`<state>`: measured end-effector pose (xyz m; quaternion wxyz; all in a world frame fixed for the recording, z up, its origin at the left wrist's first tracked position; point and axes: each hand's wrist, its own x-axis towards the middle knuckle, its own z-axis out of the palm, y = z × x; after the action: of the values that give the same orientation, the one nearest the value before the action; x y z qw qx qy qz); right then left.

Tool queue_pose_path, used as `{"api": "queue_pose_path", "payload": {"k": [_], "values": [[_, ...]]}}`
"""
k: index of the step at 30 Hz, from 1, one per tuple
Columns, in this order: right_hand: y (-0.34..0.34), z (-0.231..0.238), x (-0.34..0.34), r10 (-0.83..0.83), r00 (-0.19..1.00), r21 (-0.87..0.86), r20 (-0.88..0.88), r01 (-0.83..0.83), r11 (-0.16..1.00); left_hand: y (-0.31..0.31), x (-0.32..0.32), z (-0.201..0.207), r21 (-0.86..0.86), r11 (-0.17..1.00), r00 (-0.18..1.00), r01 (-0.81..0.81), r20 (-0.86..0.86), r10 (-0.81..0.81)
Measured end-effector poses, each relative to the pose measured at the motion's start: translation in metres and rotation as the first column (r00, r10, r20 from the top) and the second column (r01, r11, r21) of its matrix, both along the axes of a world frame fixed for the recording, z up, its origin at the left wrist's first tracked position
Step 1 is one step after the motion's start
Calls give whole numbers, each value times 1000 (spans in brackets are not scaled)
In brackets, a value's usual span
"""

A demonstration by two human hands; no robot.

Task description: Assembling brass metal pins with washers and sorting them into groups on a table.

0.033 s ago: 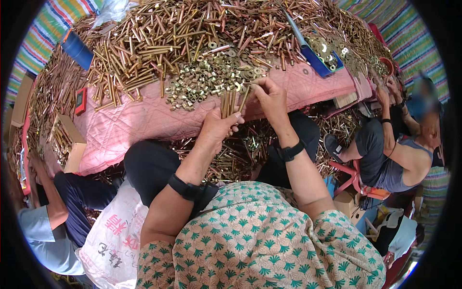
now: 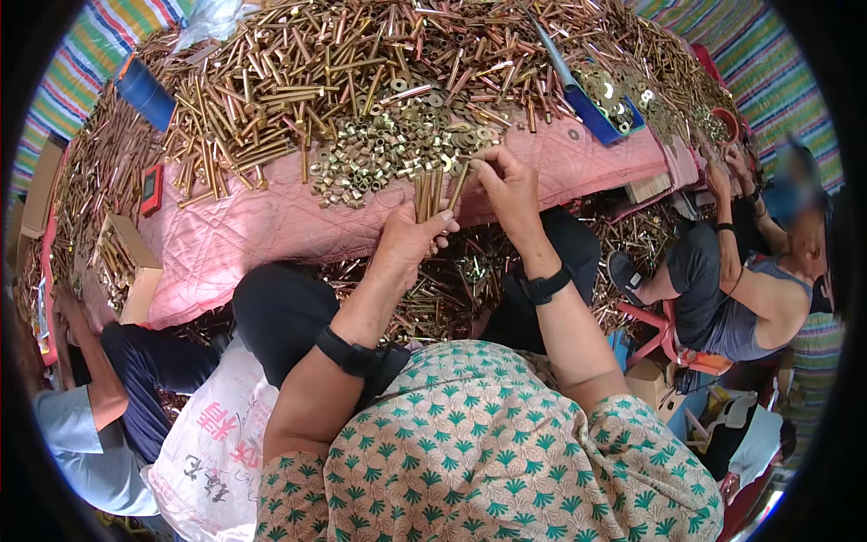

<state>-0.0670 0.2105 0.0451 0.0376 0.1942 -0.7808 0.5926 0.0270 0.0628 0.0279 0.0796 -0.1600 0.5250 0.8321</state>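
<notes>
My left hand (image 2: pixel 411 237) is closed around several brass-coloured bolts (image 2: pixel 427 194), which stand roughly upright above the thumb and fingers. One more bolt (image 2: pixel 459 187) leans to the right out of that same hand. At its upper end the fingertips of my right hand (image 2: pixel 508 185) are pinched together; whether a small nut or washer sits between them is too small to tell. Just beyond both hands lies a heap of small nuts (image 2: pixel 361 161) on the pink quilted cloth (image 2: pixel 271 221), with flat washers (image 2: pixel 474 137) at its right side.
A large pile of loose bolts (image 2: pixel 298 68) covers the far side. To the right lies a blue tray (image 2: pixel 607 126) holding washers. On the left are a blue cylinder (image 2: pixel 144 93), a red device (image 2: pixel 152 189) and a cardboard box (image 2: pixel 143 287). One person works at each side; bolts litter the floor.
</notes>
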Motion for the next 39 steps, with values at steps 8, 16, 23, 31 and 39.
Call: {"api": "queue_pose_path", "payload": {"k": [8,16,23,31,39], "values": [[-8,9,14,98,846,211,-524,17,977,4,2,-2,134,991,1000,-23,4,23],[-7,12,-16,29,975,158,-222,6,987,-2,0,4,92,981,985,-173,38,170],[6,7,-97,-103,903,325,-416,253,911,-2,0,0,127,976,984,-178,13,178],[-5,10,-127,93,936,739,-341,205,642,-4,-2,-7,178,967,983,-182,-2,186],[8,16,-125,25,842,481,-539,283,830,-5,-1,-4,125,980,987,-157,4,158]]}}
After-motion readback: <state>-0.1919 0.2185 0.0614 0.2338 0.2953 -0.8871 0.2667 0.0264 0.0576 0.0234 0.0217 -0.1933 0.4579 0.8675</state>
